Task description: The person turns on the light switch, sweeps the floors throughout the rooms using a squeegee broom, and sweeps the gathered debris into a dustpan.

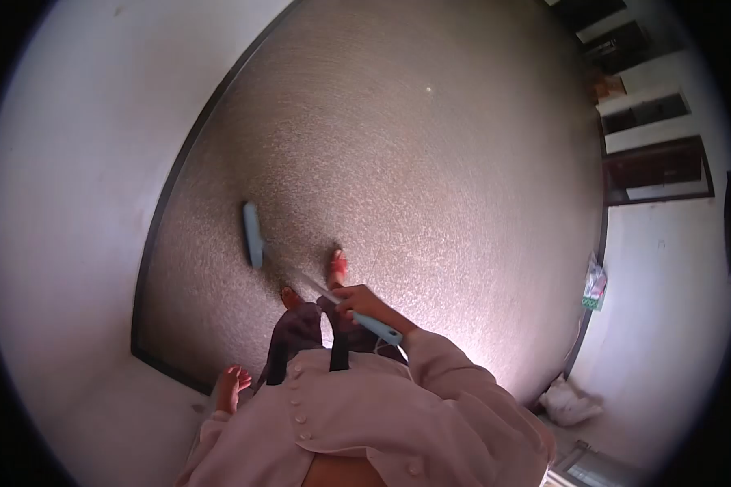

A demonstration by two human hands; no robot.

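My right hand [360, 302] is closed around the pole of a long-handled broom [253, 235], just below its blue-grey grip end. The pole slants forward and left to a narrow blue-grey head on the speckled floor, ahead of my feet; the underside of the head is hidden. My left hand [233, 383] hangs low at my left side, holding nothing, with its fingers loosely apart. Both feet show between the hands, and a red sandal [337, 265] is on the forward one.
The speckled floor [430, 162] stretches ahead, edged by a dark skirting strip [164, 195] along the left wall. On the right are a plastic packet [594, 284] against the wall, a pale bag [571, 403] and several dark recesses with a wooden frame [658, 170].
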